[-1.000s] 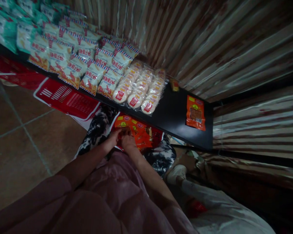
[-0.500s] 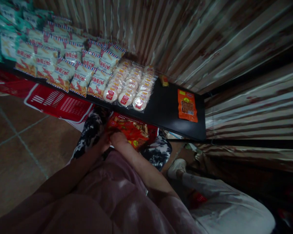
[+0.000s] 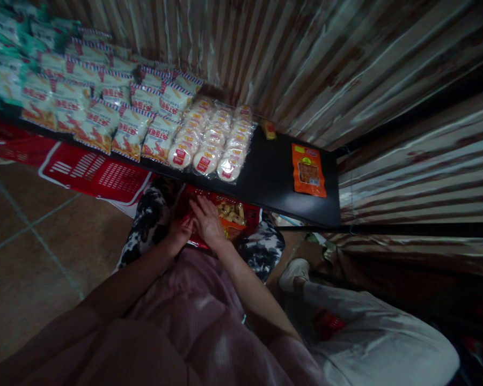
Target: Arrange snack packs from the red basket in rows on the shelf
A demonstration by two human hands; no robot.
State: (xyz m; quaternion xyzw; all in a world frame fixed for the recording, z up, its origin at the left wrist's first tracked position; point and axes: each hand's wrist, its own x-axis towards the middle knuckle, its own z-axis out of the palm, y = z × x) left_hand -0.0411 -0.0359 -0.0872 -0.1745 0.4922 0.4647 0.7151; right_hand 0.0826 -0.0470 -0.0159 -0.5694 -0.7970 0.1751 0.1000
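Observation:
A red and orange snack bag lies at my lap, below the front edge of the black shelf. Its clear part shows pale brown pieces. My right hand rests across the left part of the bag, its fingers stretched out. Close beside it, my left hand has curled fingers at the bag's left side, by some crinkled red plastic. Dim light and the right hand partly hide what those fingers grip. Red basket-like mesh shows around the bag.
On the black shelf stand rows of shrimp snack bags, clear-wrapped round crackers and an orange packet. Red baskets sit below. A person's pale trouser leg is at my right. A striped curtain hangs behind.
My right hand has spread its fingers and shifted slightly right over the bag. More of the pale pieces shows. My left hand has moved slightly right.

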